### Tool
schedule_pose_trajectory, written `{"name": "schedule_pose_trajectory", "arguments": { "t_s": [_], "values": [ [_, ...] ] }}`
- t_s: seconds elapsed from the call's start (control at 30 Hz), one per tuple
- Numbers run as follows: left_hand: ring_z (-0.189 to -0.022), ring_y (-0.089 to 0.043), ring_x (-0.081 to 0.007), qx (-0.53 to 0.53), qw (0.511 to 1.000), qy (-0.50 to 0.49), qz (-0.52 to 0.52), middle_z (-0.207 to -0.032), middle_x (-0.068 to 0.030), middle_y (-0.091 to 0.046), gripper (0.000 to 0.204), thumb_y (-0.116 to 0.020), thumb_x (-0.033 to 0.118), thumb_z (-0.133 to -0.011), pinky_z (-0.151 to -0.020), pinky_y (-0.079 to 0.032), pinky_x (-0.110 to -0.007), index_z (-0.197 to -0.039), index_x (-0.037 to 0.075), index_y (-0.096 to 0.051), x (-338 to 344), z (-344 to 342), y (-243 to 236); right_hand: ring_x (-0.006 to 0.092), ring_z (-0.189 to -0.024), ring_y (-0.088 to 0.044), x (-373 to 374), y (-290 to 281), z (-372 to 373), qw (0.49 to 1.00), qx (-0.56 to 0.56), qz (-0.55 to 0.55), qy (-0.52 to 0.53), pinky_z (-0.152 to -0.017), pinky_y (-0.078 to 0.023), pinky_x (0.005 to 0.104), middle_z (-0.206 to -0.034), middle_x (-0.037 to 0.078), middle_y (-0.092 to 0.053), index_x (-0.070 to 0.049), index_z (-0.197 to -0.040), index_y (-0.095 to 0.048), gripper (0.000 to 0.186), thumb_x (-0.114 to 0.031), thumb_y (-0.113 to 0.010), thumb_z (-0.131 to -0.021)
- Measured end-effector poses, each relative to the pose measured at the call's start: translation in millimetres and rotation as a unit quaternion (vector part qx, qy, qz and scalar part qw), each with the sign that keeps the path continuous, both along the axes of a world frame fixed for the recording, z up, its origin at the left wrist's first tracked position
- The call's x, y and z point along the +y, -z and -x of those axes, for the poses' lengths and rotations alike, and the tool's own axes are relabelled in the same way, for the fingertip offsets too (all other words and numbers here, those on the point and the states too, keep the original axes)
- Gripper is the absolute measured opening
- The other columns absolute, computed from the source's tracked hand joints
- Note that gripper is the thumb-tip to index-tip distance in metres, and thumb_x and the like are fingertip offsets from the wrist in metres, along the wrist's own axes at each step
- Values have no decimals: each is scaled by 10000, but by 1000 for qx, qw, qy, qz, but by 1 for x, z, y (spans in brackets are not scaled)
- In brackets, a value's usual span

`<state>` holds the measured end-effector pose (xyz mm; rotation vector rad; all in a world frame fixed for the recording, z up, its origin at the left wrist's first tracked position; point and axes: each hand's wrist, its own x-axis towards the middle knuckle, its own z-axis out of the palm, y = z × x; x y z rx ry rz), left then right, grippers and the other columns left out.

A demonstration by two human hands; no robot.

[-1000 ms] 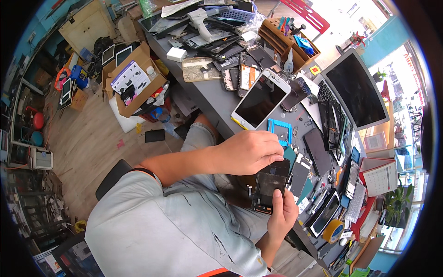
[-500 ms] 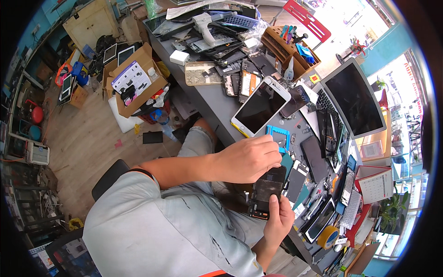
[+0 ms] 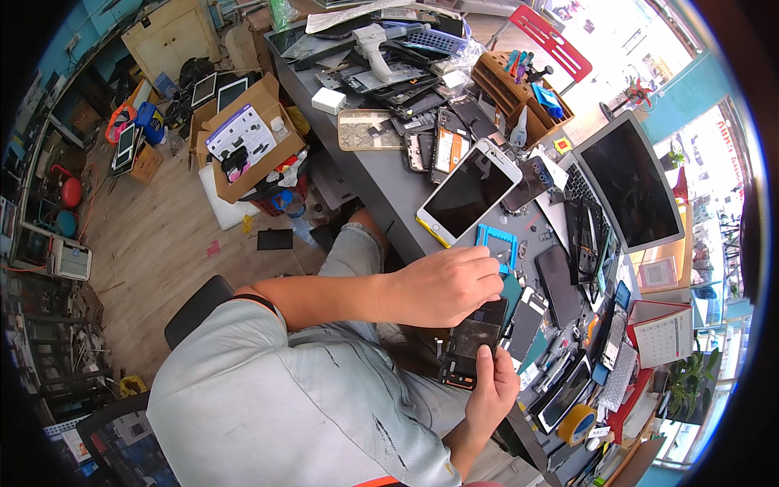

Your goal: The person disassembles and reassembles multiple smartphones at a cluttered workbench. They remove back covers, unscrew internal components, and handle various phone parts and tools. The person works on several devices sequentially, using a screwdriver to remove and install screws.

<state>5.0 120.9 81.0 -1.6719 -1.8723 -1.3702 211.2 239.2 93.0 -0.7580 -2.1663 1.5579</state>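
By the seated person's edge of the counter (image 3: 396, 197), the right hand (image 3: 492, 394) gripped a dark phone part (image 3: 471, 339), thumb on top, apparently steadying it beneath the left hand (image 3: 446, 286), whose pinched fingers hid anything held.

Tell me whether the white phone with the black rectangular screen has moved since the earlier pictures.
No: judged against the blue rectangular plastic frame, the white phone keeps its place; only the view shifted.

Open cardboard box (image 3: 274, 167), grey-framed dark screen (image 3: 629, 183), wooden organizer (image 3: 497, 85), yellow tape roll (image 3: 570, 425), leafy green plant (image 3: 688, 390)
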Motion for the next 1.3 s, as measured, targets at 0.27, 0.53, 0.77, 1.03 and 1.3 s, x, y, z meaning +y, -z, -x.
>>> {"name": "schedule_pose_trajectory", "arguments": {
  "t_s": [0.27, 0.53, 0.77, 1.03, 1.3],
  "values": [
    [-911, -605, -284, 2, 1000, -17, 2, -991, -86, -625, 192, -788, 56, -867, -823, -511, -415, -1033, 14, -703, -2, -8, 3, 30, -738, -513, 1, 2, 2, 1000, -3, 27, 6, -650, -403, 209, -799, -42, -673, 77, -1103, -761, 208, -121, -699, -1080],
    [-937, -645, -293, 60, 998, -30, 3, -1023, -87, -647, 220, -806, 72, -851, -831, -540, -418, -1040, 25, -703, 2, -10, -1, 33, -729, -545, -4, -6, 3, 998, -1, 44, 46, -637, -436, 219, -814, -24, -705, 79, -1146, -761, 227, -131, -708, -1081],
    [-842, -672, -287, -58, 997, -24, -51, -960, -101, -677, 146, -803, -7, -911, -731, -558, -391, -1041, 9, -739, 8, -12, 1, 37, -702, -644, 2, -3, 5, 999, -10, 48, 16, -632, -526, 233, -799, 19, -760, 59, -1147, -764, 248, -175, -702, -1092],
    [-790, -657, -225, -104, 994, -17, -36, -936, -91, -678, 127, -817, 23, -929, -669, -534, -343, -1045, 24, -766, 13, -13, 2, 46, -724, -668, 4, 5, 4, 989, 15, 144, 22, -641, -542, 229, -846, 33, -775, 61, -1176, -756, 274, -197, -693, -1105],
    [-1254, -636, -225, -377, 911, 169, 11, -1321, -138, -635, 390, -704, -82, -953, -1067, -538, -362, -1334, 0, -678, 6, -20, -6, 64, -907, -705, 6, 9, -2, 963, 99, 249, 21, -777, -572, 233, -1052, 66, -787, 51, -1285, -699, 255, -141, -639, -1129]
  ]
}}
